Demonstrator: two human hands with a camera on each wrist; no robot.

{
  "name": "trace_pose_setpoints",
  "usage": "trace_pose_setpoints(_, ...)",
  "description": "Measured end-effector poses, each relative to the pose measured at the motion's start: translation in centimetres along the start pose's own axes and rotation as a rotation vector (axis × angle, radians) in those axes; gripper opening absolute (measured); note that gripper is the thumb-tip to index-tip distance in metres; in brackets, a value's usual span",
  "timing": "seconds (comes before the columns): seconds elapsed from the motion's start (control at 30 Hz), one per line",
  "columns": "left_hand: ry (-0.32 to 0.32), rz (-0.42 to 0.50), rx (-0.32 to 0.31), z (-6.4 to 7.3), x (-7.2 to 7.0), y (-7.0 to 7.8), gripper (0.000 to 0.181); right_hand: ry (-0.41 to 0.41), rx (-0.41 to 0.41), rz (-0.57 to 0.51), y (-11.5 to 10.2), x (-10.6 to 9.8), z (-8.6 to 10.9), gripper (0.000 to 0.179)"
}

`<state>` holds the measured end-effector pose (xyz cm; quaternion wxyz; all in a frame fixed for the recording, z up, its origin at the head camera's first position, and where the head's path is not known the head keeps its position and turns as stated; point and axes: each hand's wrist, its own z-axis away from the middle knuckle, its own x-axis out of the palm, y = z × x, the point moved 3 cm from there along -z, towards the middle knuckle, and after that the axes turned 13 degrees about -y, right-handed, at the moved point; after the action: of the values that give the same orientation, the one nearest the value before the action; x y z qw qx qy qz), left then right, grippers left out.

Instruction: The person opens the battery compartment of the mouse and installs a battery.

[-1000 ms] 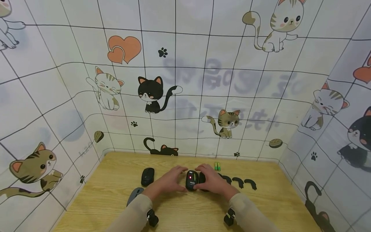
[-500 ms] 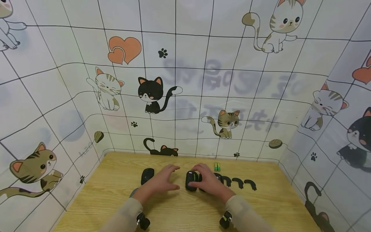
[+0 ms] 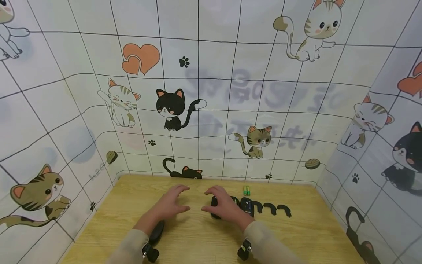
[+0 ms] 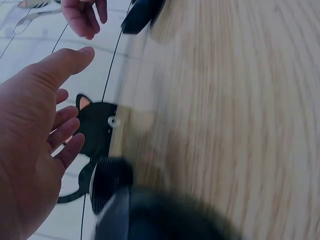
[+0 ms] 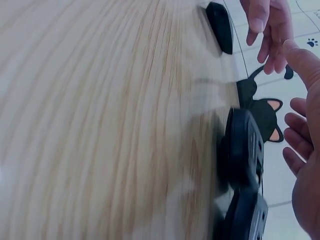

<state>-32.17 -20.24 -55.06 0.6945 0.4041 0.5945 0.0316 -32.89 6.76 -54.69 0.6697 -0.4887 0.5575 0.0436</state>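
My left hand (image 3: pixel 169 203) hovers over the left part of the table, fingers spread and thumb apart, holding nothing. Below its forearm shows a dark computer mouse (image 3: pixel 156 233); in the left wrist view a blurred dark mouse (image 4: pixel 155 217) lies close by. My right hand (image 3: pixel 224 206), also with loose fingers, overlaps a black mouse (image 3: pixel 214 207) that lies underside up. Two more upturned mice follow to the right, one partly behind the hand and one black mouse (image 3: pixel 247 206) in plain sight. The right wrist view shows a mouse (image 5: pixel 242 147) beside the palm, apart from the fingers.
Several black curved covers (image 3: pixel 270 208) lie in a row right of the mice. Two green batteries (image 3: pixel 246 190) rest near the back edge of the wooden table (image 3: pixel 197 242). A cat-patterned sheet (image 3: pixel 214 91) hangs around the back and sides.
My left hand has moved left, away from the middle mouse, over the left mice. My right hand has let go of the mice and shifted left. The mouse's red light no longer shows.
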Motion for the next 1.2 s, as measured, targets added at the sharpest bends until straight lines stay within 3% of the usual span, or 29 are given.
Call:
trace_pose_setpoints(0.23,0.013,0.015,-0.055,1.1,-1.4,-2.4,0.073,-0.027,0.029,-0.125,-1.4,1.2,-1.8,0.056)
trace_pose_setpoints(0.5,0.011,0.070,-0.103,2.4,-2.5,-4.1,0.080,-0.038,0.048,-0.237,-2.6,3.2,-4.5,0.059)
trace_pose_setpoints(0.83,-0.044,0.250,-0.152,3.9,-2.9,-6.0,0.099,-0.015,0.105,-0.403,-2.7,6.9,-7.2,0.070)
trace_pose_setpoints(1.03,-0.073,0.278,-0.164,4.9,-3.4,-7.2,0.102,-0.011,0.117,-0.421,-3.7,7.5,-8.3,0.079)
trace_pose_setpoints(1.2,-0.107,0.297,-0.133,5.2,-3.5,-7.7,0.102,-0.003,0.152,-0.442,-4.1,8.4,-9.1,0.087)
